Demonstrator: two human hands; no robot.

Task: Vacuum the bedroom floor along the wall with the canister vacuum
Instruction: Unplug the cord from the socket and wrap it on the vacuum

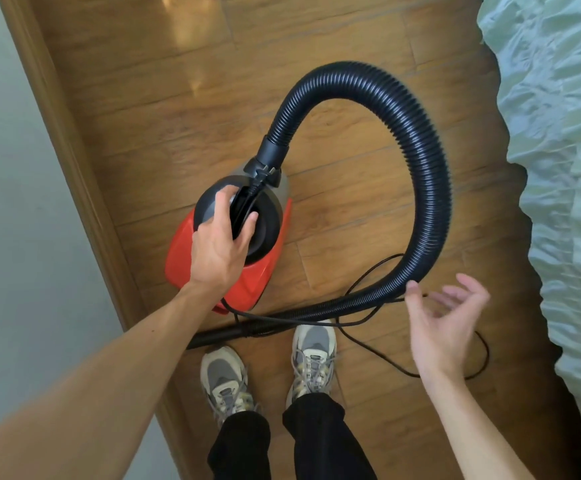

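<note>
A red canister vacuum (257, 275) with a black top stands on the wooden floor (164, 98) beside the wall's skirting board (74, 161). My left hand (219, 244) is curled around the black carry handle on top of it. A ribbed black hose (420, 140) loops from the canister's front round to the right and back to a black tube lying by my shoes. My right hand (444, 323) hovers open, palm up, its fingertips at the hose and the thin black power cord (379, 355).
A pale wall (8, 168) runs along the left. A bed with a light green ruffled cover (559, 168) fills the right side. My two grey sneakers (268, 368) stand just behind the vacuum, with the cord looped on the floor near them.
</note>
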